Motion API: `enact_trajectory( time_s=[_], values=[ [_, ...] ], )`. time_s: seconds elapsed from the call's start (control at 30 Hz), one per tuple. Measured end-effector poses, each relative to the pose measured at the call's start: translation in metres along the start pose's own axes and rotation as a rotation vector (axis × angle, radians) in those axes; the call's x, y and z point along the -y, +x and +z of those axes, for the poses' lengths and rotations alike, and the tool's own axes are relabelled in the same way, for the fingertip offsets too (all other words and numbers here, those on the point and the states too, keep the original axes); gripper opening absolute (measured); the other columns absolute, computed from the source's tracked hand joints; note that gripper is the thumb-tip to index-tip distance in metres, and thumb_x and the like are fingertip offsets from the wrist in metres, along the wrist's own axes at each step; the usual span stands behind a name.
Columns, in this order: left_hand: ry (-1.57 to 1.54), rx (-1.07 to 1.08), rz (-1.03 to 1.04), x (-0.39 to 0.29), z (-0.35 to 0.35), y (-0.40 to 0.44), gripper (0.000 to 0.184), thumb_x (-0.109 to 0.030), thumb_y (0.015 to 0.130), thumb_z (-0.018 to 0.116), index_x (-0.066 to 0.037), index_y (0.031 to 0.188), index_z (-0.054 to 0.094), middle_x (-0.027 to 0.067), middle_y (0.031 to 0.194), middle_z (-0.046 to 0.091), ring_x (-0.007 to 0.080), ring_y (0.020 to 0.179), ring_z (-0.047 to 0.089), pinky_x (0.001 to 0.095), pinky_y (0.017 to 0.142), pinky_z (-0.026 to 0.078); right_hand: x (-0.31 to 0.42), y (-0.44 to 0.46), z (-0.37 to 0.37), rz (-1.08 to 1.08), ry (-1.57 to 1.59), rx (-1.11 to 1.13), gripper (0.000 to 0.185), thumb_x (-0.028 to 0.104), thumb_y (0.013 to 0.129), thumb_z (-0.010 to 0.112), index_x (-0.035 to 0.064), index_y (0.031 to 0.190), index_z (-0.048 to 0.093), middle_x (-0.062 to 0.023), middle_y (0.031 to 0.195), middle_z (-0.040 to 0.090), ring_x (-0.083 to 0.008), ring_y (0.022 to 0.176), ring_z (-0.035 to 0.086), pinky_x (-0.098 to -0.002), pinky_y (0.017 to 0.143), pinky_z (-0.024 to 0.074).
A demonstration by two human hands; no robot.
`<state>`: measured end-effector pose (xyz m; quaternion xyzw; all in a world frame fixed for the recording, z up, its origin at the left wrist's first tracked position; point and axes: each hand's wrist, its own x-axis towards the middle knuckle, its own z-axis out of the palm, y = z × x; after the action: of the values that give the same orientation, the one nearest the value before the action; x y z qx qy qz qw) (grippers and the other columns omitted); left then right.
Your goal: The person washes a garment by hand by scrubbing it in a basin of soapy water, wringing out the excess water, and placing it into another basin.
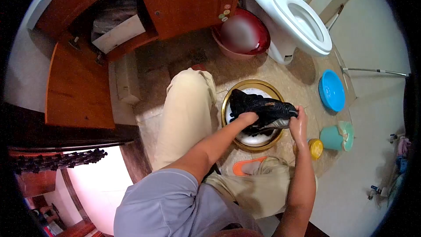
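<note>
Tiled floor (306, 88) lies open between the gold-rimmed round basin (251, 83) and the blue plastic tub (333, 91); a trousered knee (191, 86) crowds the basin's other side. Over white suds (253, 140), the left hand (248, 118) clenches crumpled black cloth (268, 109), its fingers partly hidden; the right hand (298, 126) grips the cloth's end near the rim.

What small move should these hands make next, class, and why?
Probably rub the black cloth between the left hand and right hand: both already hold it over the gold-rimmed basin, where white, foamy-looking liquid shows.
</note>
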<state>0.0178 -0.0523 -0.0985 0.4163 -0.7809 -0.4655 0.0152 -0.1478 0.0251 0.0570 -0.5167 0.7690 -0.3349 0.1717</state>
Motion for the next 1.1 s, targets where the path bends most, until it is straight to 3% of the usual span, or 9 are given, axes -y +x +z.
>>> enact_trajectory(
  time_s=[0.23,0.27,0.5,0.67,0.77,0.9,0.97,1.03,1.1],
  values=[
    [0.142,0.044,-0.056,-0.019,-0.031,-0.014,0.041,-0.032,0.089,0.038,-0.002,0.100,0.063,0.0199,0.104,0.062,0.0347,0.097,0.059,0.0429,0.084,0.046,-0.024,0.022,-0.014,0.048,0.039,-0.212,0.025,-0.008,0.068,0.044,-0.0003,0.090,0.051,-0.0184,0.078,0.057,-0.0303,0.075,0.058,-0.0355,0.069,0.0442],
    [0.167,-0.097,0.013,-0.011,-0.022,-0.011,0.045,-0.037,0.091,0.036,-0.004,0.086,0.066,0.0186,0.090,0.065,0.0355,0.085,0.062,0.0457,0.076,0.049,-0.023,0.024,-0.018,0.025,0.003,-0.225,0.024,-0.007,0.068,0.044,-0.0003,0.090,0.050,-0.0166,0.082,0.057,-0.0264,0.076,0.056,-0.0337,0.069,0.0434],
    [0.296,-0.211,0.110,-0.020,-0.036,-0.021,0.057,-0.050,0.089,0.036,-0.003,0.081,0.068,0.0171,0.083,0.066,0.0334,0.082,0.063,0.0439,0.073,0.050,-0.046,0.043,-0.023,0.485,0.515,-0.295,0.025,0.000,0.075,0.045,0.0011,0.100,0.050,-0.0106,0.087,0.055,-0.0187,0.078,0.051,-0.0314,0.067,0.0434],
    [0.538,-0.085,0.128,-0.034,-0.051,-0.039,0.074,-0.074,0.071,0.046,-0.004,0.088,0.065,0.0157,0.078,0.064,0.0322,0.077,0.064,0.0422,0.066,0.050,-0.066,0.053,-0.022,0.185,0.442,-0.447,0.036,-0.003,0.072,0.044,0.0011,0.107,0.051,-0.0125,0.100,0.058,-0.0206,0.089,0.055,-0.0303,0.077,0.0443],
    [0.762,0.077,0.205,-0.045,-0.064,-0.043,0.086,-0.064,0.047,0.075,-0.006,0.108,0.053,0.0149,0.084,0.065,0.0313,0.080,0.064,0.0401,0.068,0.050,-0.050,0.051,-0.038,0.207,0.349,-0.448,0.033,-0.003,0.069,0.048,0.0017,0.100,0.058,-0.0155,0.098,0.060,-0.0251,0.092,0.058,-0.0331,0.082,0.0445],
    [1.114,0.279,0.342,-0.072,-0.099,-0.057,0.122,-0.051,0.044,0.083,-0.017,0.142,0.019,0.0107,0.092,0.064,0.0267,0.085,0.063,0.0347,0.074,0.048,-0.044,0.041,-0.052,-0.076,-0.211,-0.550,0.028,0.001,0.066,0.052,0.0057,0.090,0.065,-0.0203,0.084,0.064,-0.0364,0.081,0.061,-0.0413,0.075,0.0461],
    [1.181,0.174,0.532,-0.073,-0.114,-0.057,0.125,-0.041,0.046,0.085,-0.026,0.145,0.008,0.0103,0.094,0.061,0.0265,0.083,0.063,0.0345,0.072,0.048,-0.045,0.042,-0.059,-0.101,-0.276,-0.558,0.026,0.002,0.066,0.052,0.0061,0.087,0.066,-0.0208,0.082,0.063,-0.0367,0.080,0.060,-0.0421,0.073,0.0460],
    [1.122,0.111,0.728,-0.078,-0.131,-0.057,0.101,-0.014,0.063,0.073,-0.041,0.141,0.014,0.0120,0.089,0.056,0.0280,0.075,0.063,0.0376,0.061,0.049,-0.044,0.041,-0.065,-0.071,-0.291,-0.537,0.025,0.002,0.065,0.052,0.0055,0.085,0.068,-0.0208,0.080,0.063,-0.0357,0.078,0.061,-0.0406,0.072,0.0464],
    [1.104,0.135,0.848,-0.076,-0.139,-0.053,0.096,-0.010,0.065,0.068,-0.044,0.139,0.017,0.0127,0.087,0.054,0.0300,0.071,0.063,0.0408,0.060,0.049,-0.040,0.040,-0.070,0.008,-0.262,-0.483,0.026,0.001,0.066,0.051,0.0040,0.085,0.068,-0.0204,0.079,0.064,-0.0335,0.075,0.062,-0.0368,0.072,0.0471]
  ],
)
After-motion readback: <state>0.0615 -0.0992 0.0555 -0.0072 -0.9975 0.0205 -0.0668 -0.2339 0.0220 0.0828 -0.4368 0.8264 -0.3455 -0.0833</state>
